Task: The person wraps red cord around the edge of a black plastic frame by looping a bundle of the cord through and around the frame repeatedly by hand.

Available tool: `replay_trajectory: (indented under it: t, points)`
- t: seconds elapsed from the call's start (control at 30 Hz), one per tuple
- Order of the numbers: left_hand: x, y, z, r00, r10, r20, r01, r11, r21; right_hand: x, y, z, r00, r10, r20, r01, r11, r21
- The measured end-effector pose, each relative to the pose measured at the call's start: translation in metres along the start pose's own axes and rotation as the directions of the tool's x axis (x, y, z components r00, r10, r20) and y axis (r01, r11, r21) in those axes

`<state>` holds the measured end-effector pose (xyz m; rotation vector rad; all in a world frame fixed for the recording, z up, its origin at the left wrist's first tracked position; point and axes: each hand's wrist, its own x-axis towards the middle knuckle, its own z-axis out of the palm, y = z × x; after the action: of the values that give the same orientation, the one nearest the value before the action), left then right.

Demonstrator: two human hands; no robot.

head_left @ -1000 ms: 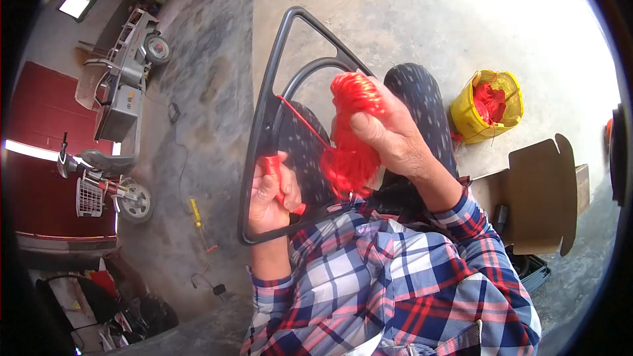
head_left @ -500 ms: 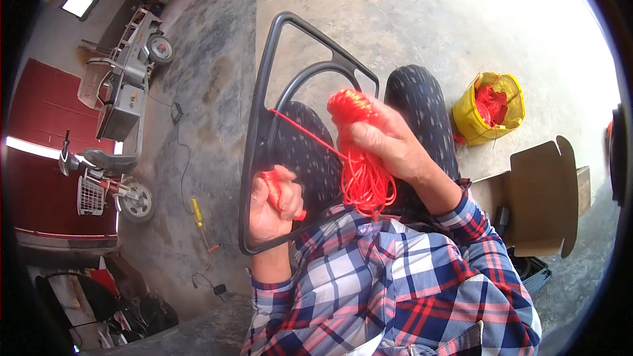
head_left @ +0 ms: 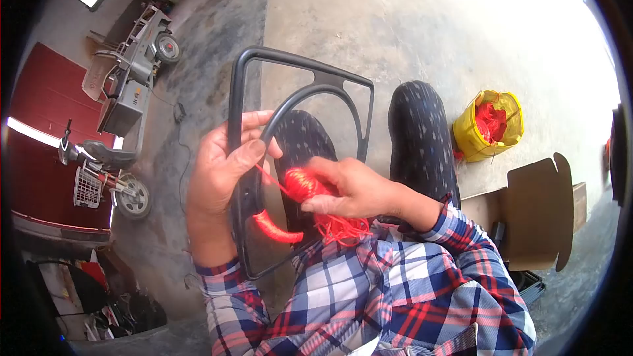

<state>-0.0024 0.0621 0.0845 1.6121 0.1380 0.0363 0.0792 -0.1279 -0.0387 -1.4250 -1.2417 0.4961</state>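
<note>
A black frame with a curved inner ring stands tilted over my lap. My left hand is closed around its left side bar, thumb on the ring. Low on the ring, a section is tightly wrapped in red cord. My right hand grips a bundle of red cord, its bound top poking out past the fingers and loose loops hanging below. From the bundle a taut strand runs up-left to the ring beside my left thumb; its exact end is hidden there.
A yellow bucket holding red material stands on the floor at right. Near my right elbow is an open cardboard box. A three-wheeled vehicle and a scooter with a basket are parked at left. Assorted clutter lies lower left.
My left hand has left the wrapped section and moved up to hold the side bar and ring. My right hand has brought the cord bundle down and left, closer to the ring.
</note>
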Motion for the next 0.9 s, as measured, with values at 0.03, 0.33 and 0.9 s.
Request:
replay_trajectory:
  t: [0.03, 0.33, 0.9]
  points:
    - [-0.001, 0.001, 0.002, 0.999, -0.007, -0.054, 0.013, 0.993, 0.114, -0.002, 0.004, -0.002, 0.999, 0.021, -0.046, -0.02, 1.0, 0.018]
    - [-0.035, -0.013, 0.0, 0.963, -0.04, -0.266, 0.101, 0.969, 0.223, -0.007, 0.01, -0.045, 0.936, 0.194, -0.294, -0.13, 0.966, 0.225]
    - [-0.039, -0.116, 0.024, 0.883, 0.241, -0.402, -0.173, 0.964, 0.2, 0.047, 0.065, -0.005, 0.861, 0.48, -0.17, -0.3, 0.748, 0.592]
